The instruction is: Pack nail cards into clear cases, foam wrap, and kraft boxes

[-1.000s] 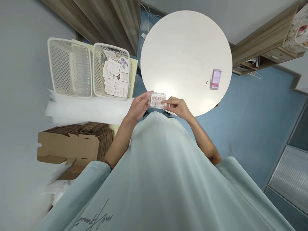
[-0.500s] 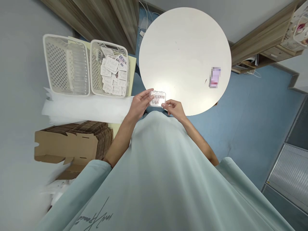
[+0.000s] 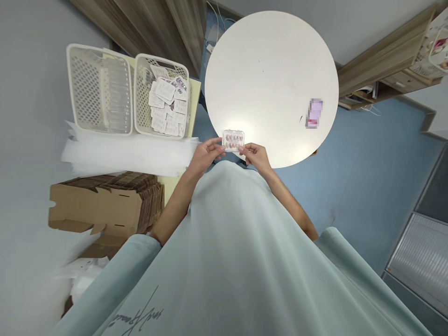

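A small clear plastic case (image 3: pixel 233 140) is held between my two hands at the near edge of the white round table (image 3: pixel 269 70). Inside it show two rows of pinkish, shiny pieces that look like press-on nails. My left hand (image 3: pixel 207 156) grips the case's left side, thumb at the lower left corner. At the lower right corner, my right hand (image 3: pixel 257 157) pinches it between thumb and fingers. The case faces up toward me, and its lid looks closed.
To the left stand a white basket (image 3: pixel 72 88) of stacked clear cases and another basket (image 3: pixel 138 93) full of white cards. White sheets (image 3: pixel 129 156) lie below them, beside folded cardboard boxes (image 3: pixel 94 205). A blurred purple item (image 3: pixel 314 113) rests on the table's right.
The case has tilted, so the glare is gone and its rows show clearly. My left fingers have shifted off its face to the left edge. The view has moved slightly.
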`<action>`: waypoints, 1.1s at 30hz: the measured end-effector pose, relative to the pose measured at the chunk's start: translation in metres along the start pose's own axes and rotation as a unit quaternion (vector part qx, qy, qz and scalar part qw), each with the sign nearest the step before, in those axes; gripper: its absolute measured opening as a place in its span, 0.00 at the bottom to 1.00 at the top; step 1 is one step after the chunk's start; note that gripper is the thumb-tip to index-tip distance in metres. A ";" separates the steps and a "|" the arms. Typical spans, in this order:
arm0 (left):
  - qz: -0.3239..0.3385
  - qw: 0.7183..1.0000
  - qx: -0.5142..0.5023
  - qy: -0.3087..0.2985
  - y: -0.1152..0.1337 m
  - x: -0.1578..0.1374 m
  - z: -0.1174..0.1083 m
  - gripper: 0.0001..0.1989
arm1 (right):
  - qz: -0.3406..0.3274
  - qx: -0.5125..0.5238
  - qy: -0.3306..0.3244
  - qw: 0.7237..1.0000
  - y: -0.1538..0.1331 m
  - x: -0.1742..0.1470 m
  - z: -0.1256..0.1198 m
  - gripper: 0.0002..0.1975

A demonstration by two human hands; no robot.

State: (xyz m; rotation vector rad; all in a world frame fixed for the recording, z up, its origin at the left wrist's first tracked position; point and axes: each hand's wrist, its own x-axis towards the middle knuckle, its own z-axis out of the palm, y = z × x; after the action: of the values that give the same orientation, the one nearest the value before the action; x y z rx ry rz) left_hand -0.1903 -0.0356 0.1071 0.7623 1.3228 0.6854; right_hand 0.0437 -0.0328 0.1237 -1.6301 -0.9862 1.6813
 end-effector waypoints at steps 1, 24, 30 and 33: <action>0.003 1.000 0.000 0.005 -0.002 0.000 0.000 0.35 | 0.001 -0.001 -0.001 1.000 0.001 0.000 0.000 0.40; -0.116 0.973 0.187 0.069 -0.084 0.112 0.004 0.12 | 0.147 -0.093 0.036 0.984 0.085 0.100 0.012 0.16; -0.115 0.947 0.293 0.059 -0.093 0.136 0.018 0.19 | 0.220 -0.071 0.074 0.970 0.094 0.118 0.017 0.17; -0.110 0.943 0.311 0.047 -0.095 0.139 0.022 0.21 | 0.231 -0.062 0.078 0.968 0.097 0.121 0.016 0.16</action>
State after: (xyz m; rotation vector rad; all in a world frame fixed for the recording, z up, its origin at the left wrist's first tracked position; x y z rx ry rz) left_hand -0.1500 0.0187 -0.0490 1.0699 1.7092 0.1097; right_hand 0.0271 0.0123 -0.0244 -2.1677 -0.6766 1.7686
